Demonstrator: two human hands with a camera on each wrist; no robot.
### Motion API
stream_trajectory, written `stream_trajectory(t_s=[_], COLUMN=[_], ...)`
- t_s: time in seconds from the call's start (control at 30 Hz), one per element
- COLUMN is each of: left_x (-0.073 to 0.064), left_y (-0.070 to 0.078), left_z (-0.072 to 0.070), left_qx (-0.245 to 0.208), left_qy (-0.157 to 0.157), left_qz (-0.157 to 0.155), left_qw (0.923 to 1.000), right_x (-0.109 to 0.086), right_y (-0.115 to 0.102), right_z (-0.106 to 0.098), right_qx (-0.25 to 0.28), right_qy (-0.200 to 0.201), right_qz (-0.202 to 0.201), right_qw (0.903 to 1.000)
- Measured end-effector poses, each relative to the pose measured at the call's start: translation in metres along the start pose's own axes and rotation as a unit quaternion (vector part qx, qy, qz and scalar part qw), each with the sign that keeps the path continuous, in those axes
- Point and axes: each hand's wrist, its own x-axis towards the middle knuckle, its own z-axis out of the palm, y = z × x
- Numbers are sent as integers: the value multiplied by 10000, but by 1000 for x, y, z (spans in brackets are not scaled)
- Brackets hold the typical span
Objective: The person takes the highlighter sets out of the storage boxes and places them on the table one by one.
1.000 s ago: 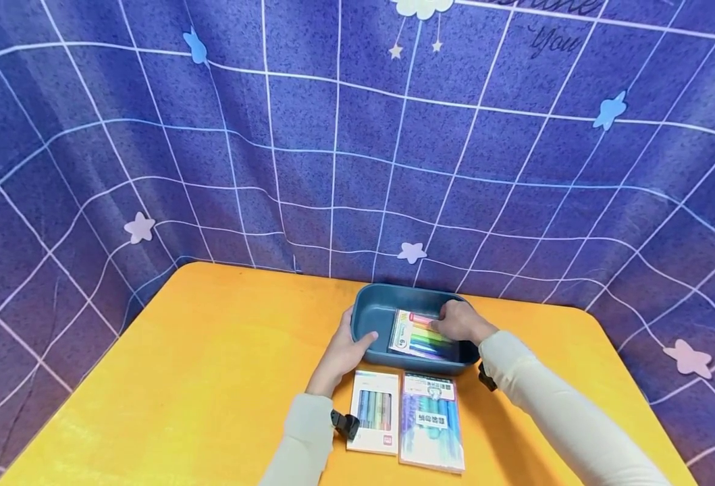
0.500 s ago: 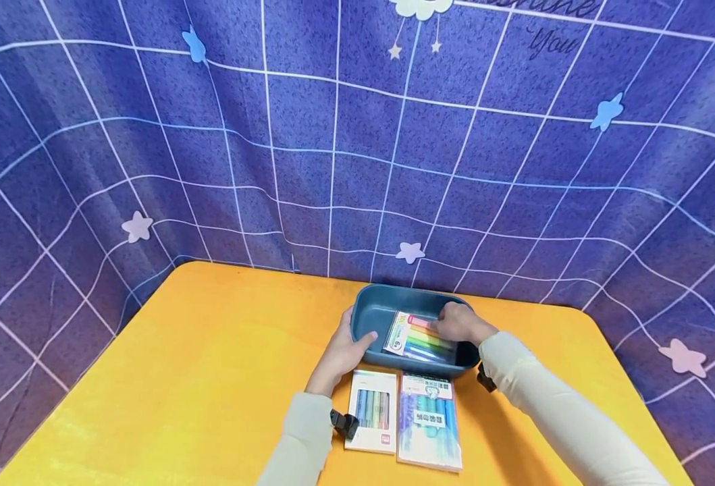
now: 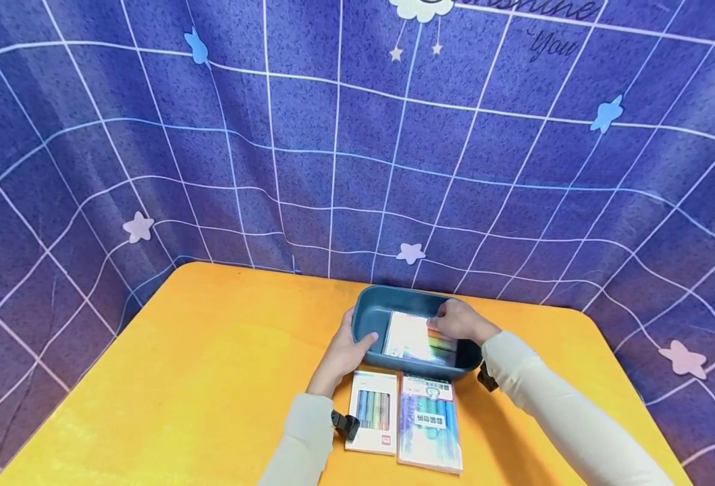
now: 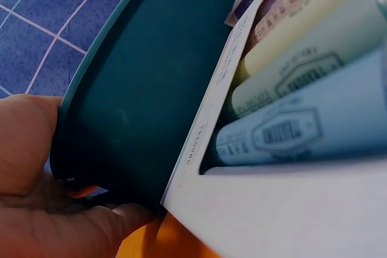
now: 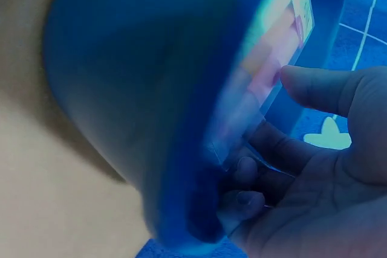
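Observation:
A dark teal bin (image 3: pixel 404 364) sits near the back of the yellow table. My left hand (image 3: pixel 343 347) grips its left end, thumb over the rim. Inside lies a clear-fronted pack of rainbow-coloured markers (image 3: pixel 407 336), with glare across its front. My right hand (image 3: pixel 462 320) reaches into the bin's right side and pinches the pack's right end; in the right wrist view the thumb presses on the pack (image 5: pixel 266 67) with fingers curled beneath. A white box with windowed markers (image 3: pixel 373 412) fills much of the left wrist view.
A flat pack with blue and purple markers (image 3: pixel 430 435) lies beside the white box, both just in front of the bin. Behind the table (image 3: pixel 223 351) hangs a blue grid-patterned curtain (image 3: pixel 308 169) with stars.
The marker pack in the bin has tilted in my right hand, swinging slightly and now catching a white glare over its front. My left hand keeps its hold on the bin.

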Motion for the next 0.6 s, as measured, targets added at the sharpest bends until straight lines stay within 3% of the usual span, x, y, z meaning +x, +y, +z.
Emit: stream_trajectory(t_s=[0.37,0.6], left_x=[-1,0], left_y=[0,-1], left_z=[0,0], left_qx=[44,50], left_qy=[8,-7], left_qz=[-13,22], left_qw=[10000,10000], right_x=[-16,-24], right_y=[-6,-10], right_z=[-13,-19], right_qx=[99,383], right_qy=[-127,-281], right_qz=[-369,-277], right_qw=[9992,9985])
